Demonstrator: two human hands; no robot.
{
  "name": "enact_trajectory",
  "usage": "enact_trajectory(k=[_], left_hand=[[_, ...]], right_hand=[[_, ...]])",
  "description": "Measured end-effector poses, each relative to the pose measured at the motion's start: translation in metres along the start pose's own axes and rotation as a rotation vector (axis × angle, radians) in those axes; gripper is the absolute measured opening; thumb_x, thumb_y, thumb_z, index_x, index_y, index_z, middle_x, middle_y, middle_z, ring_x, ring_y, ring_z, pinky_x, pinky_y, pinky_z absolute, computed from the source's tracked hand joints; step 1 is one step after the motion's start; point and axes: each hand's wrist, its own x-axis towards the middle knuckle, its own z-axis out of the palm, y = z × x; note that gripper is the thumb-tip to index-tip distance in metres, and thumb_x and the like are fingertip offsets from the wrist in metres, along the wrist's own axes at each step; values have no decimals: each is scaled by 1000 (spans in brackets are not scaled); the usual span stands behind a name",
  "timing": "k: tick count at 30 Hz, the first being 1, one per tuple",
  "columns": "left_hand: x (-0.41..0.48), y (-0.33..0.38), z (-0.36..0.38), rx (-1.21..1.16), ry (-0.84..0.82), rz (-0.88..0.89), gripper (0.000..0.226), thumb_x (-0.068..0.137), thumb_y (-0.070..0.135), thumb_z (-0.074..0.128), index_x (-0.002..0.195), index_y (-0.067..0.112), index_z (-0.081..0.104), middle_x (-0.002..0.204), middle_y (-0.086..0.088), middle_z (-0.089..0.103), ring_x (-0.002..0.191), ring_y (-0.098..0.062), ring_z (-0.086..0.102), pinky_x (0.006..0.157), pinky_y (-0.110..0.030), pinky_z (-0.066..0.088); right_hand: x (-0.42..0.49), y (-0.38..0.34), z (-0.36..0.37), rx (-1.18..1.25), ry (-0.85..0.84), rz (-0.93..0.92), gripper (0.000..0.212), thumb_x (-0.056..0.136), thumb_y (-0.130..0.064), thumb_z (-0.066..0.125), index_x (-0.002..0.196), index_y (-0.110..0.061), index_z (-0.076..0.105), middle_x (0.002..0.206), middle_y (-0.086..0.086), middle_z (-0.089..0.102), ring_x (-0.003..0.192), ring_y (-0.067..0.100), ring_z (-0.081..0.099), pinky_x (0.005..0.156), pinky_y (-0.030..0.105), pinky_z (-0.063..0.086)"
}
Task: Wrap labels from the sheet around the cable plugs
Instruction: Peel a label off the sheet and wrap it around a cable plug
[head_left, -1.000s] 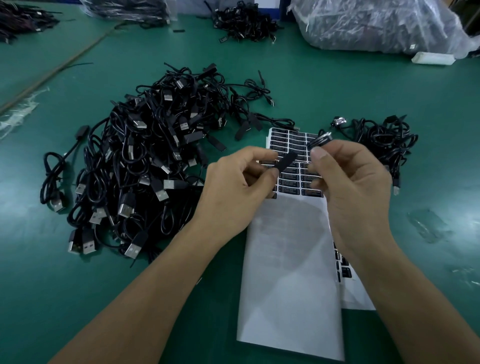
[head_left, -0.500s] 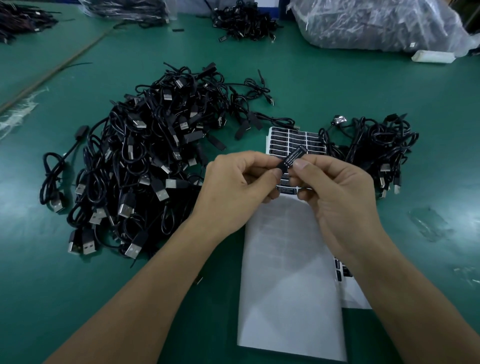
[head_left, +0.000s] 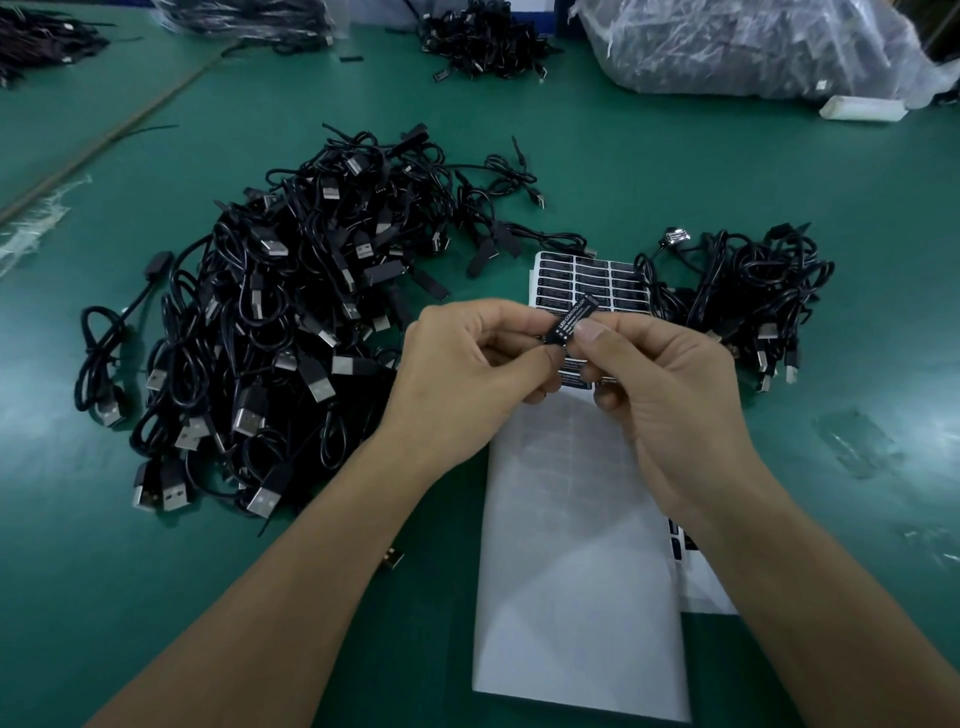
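The step in hand was judged to be the wrapping itself. A small black plug (head_left: 571, 323) was held above the label sheet (head_left: 576, 545), between the two heaps of cables. A black label (head_left: 577, 310) printed in white was already laid along the plug. The plug's near left end was pinched between the thumb and forefinger of the left hand (head_left: 467, 374). The right hand (head_left: 670, 395) was closed on it from the right, with its thumb pressed on the label and its fingers curled beneath. The plug's own cable was hidden behind the hands.

Rows of unused labels (head_left: 592, 283) were seen at the far end of the sheet; the near part was bare white backing. A large heap of cables (head_left: 291, 332) lay to the left on the green table (head_left: 675, 171), and a smaller heap of cables (head_left: 743, 296) lay just right of the sheet. Which heap was finished could not be told.

For the next move, it was judged that the label's free edge would have to be rolled round the plug and smoothed down. The left pinch would need to be kept firm so that the print stayed straight and no crease was formed.
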Motion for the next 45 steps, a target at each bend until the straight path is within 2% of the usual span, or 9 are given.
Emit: enact_trajectory(k=[8,26,45], left_hand=[[-1,2,0,-21,0,8,17,86,2,76,91,19,75,73,-2,77,67,-18,76,61,-25,59],[-2,0,2,-64,18,7,16,85,-3,75,96,9,75,75,-7,77,69,-19,76,62,-24,59],[-1,1,1,-116,8,-24,18,85,-7,73,102,-3,72,79,-14,77,69,-19,75,65,-26,61]], right_hand=[[-2,0,4,29,16,-35,12,89,-4,70,81,-12,75,68,-5,72,59,-2,61,54,10,46],[-4,4,8,-45,69,-94,19,91,-10,70,76,-22,75,62,-12,69,57,-4,60,55,7,44],[-6,1,14,-30,107,-63,20,92,-11,69,74,-19,73,59,-11,66,56,-4,56,54,7,42]])
